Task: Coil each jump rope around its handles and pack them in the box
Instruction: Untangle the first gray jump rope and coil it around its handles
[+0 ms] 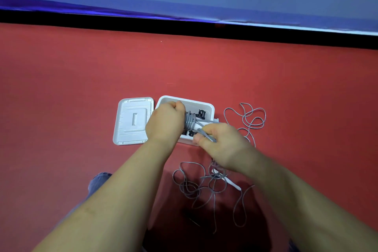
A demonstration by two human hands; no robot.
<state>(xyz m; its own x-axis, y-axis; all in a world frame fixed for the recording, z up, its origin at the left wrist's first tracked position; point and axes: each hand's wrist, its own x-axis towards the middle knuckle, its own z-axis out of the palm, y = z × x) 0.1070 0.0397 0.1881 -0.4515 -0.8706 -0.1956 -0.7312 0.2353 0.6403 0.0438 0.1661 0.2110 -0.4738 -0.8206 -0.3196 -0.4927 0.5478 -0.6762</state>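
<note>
A white box (206, 104) lies open on the red floor, with dark coiled ropes (200, 114) inside. Over it my left hand (165, 121) grips white handles wound with a grey rope coil (189, 122). My right hand (222, 143) pinches the free grey rope end (208, 136) just right of the coil. Loose grey rope (252, 117) trails on the floor to the right of the box. Another tangled grey rope (196, 186) with a white handle (233, 183) lies below my right hand.
The box's white lid (133, 121) lies flat on the floor just left of the box. A black strip (184, 26) and a blue wall bound the red floor at the back. A knee in jeans (98, 182) shows at lower left.
</note>
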